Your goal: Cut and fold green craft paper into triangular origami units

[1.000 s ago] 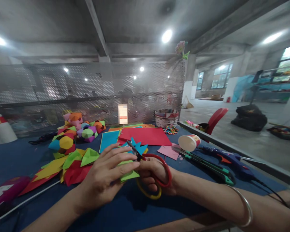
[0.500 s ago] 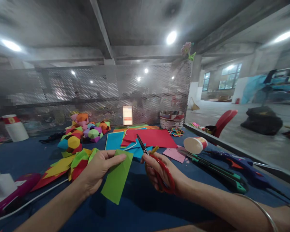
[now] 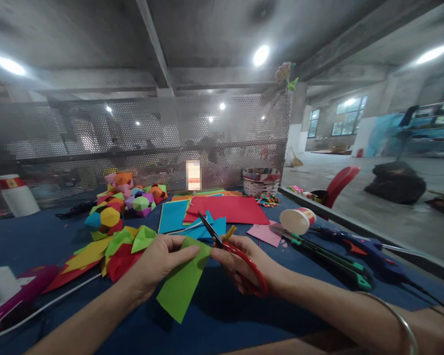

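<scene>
A green paper piece hangs from my left hand, pinched between thumb and fingers. My right hand is wrapped round red-handled scissors, whose dark blades point up and to the left. The right thumb and fingertips are at the green paper's upper right corner. Beyond the blades lie blue paper pieces and a red sheet. Folded green, yellow and red papers lie left of my left hand.
Coloured paper balls stand at the back left. A paper cup lies on its side at right, near a green-black cutter and a blue glue gun. A woven basket stands by the mesh screen.
My right hand has moved left to the green paper's corner, and the scissors have come closer to it. The view has shifted slightly.
</scene>
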`<state>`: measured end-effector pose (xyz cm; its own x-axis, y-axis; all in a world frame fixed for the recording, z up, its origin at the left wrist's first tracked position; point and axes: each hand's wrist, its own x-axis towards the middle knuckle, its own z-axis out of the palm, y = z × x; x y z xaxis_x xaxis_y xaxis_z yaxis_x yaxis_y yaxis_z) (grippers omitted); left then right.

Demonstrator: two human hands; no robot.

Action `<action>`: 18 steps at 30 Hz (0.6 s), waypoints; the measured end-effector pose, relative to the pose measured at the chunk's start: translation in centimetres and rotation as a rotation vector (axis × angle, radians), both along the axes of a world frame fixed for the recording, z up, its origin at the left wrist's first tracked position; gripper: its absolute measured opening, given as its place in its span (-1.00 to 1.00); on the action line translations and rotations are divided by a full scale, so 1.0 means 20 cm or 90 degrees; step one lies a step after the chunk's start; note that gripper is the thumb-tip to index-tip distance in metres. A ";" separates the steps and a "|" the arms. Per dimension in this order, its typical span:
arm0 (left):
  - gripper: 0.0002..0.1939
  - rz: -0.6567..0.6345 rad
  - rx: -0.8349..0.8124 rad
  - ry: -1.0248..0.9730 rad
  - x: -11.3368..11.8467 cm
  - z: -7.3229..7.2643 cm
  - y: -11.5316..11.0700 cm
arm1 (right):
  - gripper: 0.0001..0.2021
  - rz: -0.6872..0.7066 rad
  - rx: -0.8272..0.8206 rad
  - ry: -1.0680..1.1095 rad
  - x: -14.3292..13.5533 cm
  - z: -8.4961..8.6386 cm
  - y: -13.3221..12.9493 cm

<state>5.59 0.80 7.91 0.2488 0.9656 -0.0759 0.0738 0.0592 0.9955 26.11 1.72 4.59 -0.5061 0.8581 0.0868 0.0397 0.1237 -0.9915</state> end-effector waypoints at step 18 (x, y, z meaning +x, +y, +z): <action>-0.45 -0.008 -0.015 -0.012 -0.02 -0.04 0.03 | -0.66 -0.024 0.002 -0.010 0.00 0.01 0.02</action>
<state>5.28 1.32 7.19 0.2627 0.9603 -0.0936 0.0566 0.0815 0.9951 26.16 2.06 4.70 -0.4741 0.8768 0.0810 0.0607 0.1243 -0.9904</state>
